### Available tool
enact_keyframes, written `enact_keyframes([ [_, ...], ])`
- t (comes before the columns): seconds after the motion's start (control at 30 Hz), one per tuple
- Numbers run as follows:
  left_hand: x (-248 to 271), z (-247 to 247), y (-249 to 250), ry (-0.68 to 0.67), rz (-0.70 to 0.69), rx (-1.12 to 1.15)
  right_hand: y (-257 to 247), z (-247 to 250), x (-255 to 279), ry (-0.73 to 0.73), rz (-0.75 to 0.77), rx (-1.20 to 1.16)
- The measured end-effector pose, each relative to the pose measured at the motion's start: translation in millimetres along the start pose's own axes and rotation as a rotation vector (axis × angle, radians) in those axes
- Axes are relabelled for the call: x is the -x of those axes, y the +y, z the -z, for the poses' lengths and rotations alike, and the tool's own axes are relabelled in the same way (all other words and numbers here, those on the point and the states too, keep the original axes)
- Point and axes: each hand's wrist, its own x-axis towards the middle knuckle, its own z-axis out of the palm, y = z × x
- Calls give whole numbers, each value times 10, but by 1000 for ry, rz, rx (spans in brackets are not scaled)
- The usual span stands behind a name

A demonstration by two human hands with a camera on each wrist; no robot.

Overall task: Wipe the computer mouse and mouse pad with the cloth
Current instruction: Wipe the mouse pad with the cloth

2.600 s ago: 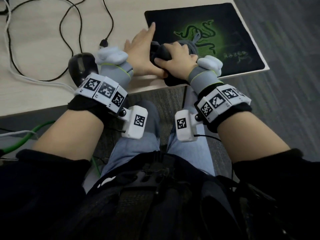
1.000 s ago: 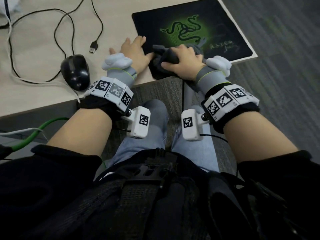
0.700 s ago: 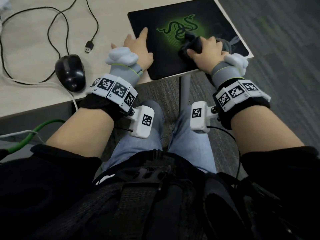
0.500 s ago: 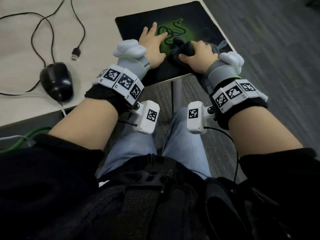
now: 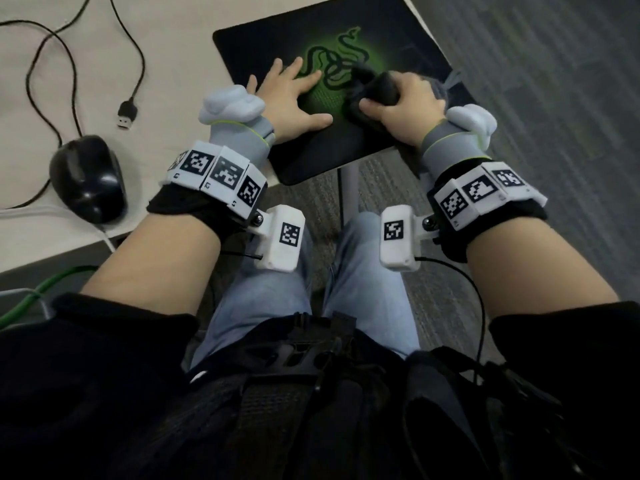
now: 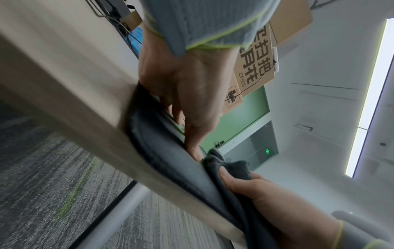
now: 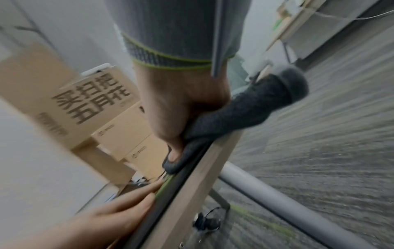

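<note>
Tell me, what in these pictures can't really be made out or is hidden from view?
- Mouse pad: in the head view, part of its green logo is covered by the left hand and the right hand.
- Cloth: mostly bunched inside the right hand; its full shape is hidden.
- Mouse: its cable runs off the frame's edge.
- Right wrist view: motion blur smears the floor and boxes.
</note>
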Motion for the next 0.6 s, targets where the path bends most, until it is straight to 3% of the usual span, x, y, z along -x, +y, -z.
enact_keyframes([
  [0.2, 8, 60, -40, -16, -8, 16, -1, -13, -54, 79, -111, 94],
  [0.4, 19, 249, -170, -110, 45, -3, -239, -173, 49, 21, -5, 80],
  [0.6, 26, 242, -142, -68, 89, 55, -263, -386, 150, 98, 46, 101],
])
